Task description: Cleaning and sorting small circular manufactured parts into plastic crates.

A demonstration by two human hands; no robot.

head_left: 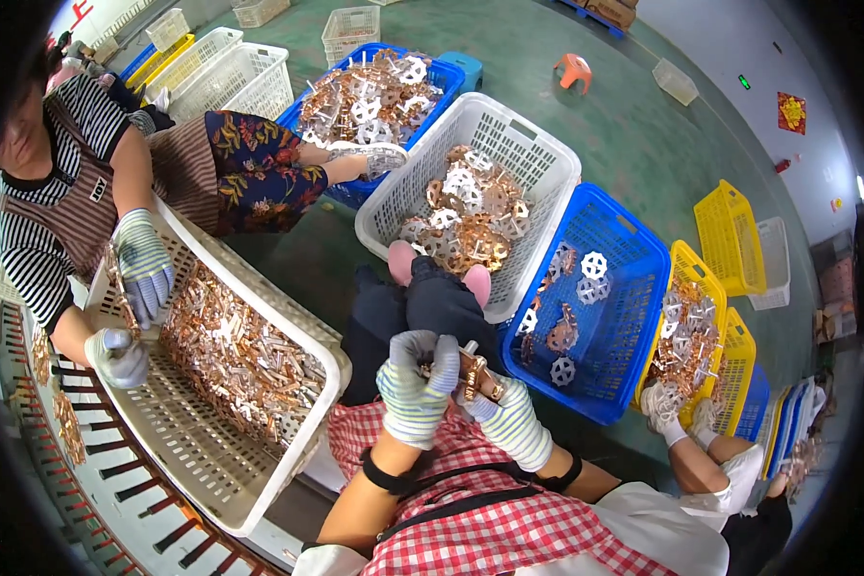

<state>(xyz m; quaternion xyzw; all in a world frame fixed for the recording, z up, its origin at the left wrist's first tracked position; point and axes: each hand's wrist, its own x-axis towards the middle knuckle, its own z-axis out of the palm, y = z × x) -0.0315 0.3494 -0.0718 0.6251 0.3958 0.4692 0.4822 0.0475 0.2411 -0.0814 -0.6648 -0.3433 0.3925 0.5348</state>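
Note:
In front of my lap, my left hand [418, 389] and my right hand [511, 418] meet, both in striped knit gloves. Between them is a copper-coloured metal part [472, 376] with a silvery pin-like piece at its top. My left fingers are curled against its left end, while my right fingers pinch its right side. The gloves hide some of the part. To the left of my hands stands a cream basket [230, 485] filled with small copper and silver metal pieces [245, 355]. Beyond my knees, a pale grey basket [538, 182] holds spoked metal discs and copper-coloured parts [475, 206].
A blue basket [614, 370] with several discs is at my right, beside a yellow basket [686, 257] of metal parts. At left, a co-worker's gloved hands [144, 269] hold a copper-coloured strip. Another person's gloved hand [662, 408] touches the yellow basket. An orange stool [574, 69] stands farther off.

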